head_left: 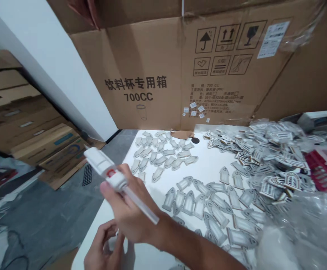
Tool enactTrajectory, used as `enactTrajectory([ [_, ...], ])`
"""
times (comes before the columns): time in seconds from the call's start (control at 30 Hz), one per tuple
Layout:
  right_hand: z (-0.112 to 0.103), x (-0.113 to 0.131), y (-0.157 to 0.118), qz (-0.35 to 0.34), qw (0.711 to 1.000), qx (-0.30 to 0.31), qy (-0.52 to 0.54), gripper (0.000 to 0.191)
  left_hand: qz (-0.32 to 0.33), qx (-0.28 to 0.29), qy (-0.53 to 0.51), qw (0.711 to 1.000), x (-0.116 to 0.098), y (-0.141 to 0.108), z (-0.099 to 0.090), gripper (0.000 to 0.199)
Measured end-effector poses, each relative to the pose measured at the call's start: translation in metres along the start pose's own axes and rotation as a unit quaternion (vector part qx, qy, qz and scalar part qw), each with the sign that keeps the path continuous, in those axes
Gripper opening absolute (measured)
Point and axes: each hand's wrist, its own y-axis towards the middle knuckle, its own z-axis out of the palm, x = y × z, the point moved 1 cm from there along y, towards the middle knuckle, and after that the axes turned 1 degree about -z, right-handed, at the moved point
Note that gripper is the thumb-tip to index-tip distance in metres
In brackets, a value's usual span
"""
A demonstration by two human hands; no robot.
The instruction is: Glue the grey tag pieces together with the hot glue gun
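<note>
My right hand (132, 210) reaches in from the lower right, closed around a white hot glue gun (107, 168). Its nozzle points to the upper left, and a translucent glue stick (142, 206) sticks out of its back end. Below it, at the table's near left edge, my left hand (104, 247) has its fingers curled and pinched. A bit of something pale shows at its fingertips, mostly hidden. Several small grey arch-shaped pieces (190, 202) with pointed tops lie right of my hands. More such pieces (160, 160) are spread farther back on the white table (145, 193).
A big cardboard box (157, 56) stands behind the table. At right are a heap of arched frames (281, 150), a clear plastic bag (300, 225) and a dark pink basket (320, 170). More cardboard boxes (59, 146) are stacked at left on the grey floor (56, 202).
</note>
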Motion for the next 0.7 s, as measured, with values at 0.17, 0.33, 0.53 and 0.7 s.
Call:
enactTrajectory([
  [0.17,-0.007,-0.002,-0.005,-0.007,0.995,-0.064,0.079,0.027,0.057,-0.085,0.06,0.993,0.026,-0.013,-0.009,0.026],
  [0.33,-0.02,-0.015,-0.017,-0.048,0.991,0.042,-0.117,0.031,0.117,-0.06,0.044,0.99,0.027,-0.018,-0.019,0.016],
  [0.53,-0.003,-0.054,-0.048,-0.024,0.909,0.232,-0.346,0.02,0.164,-0.046,0.041,0.985,0.038,-0.035,-0.027,0.008],
  [0.7,0.02,-0.067,-0.061,-0.049,0.863,0.294,-0.408,0.018,0.162,-0.059,0.057,0.983,0.044,-0.04,-0.022,0.008],
])
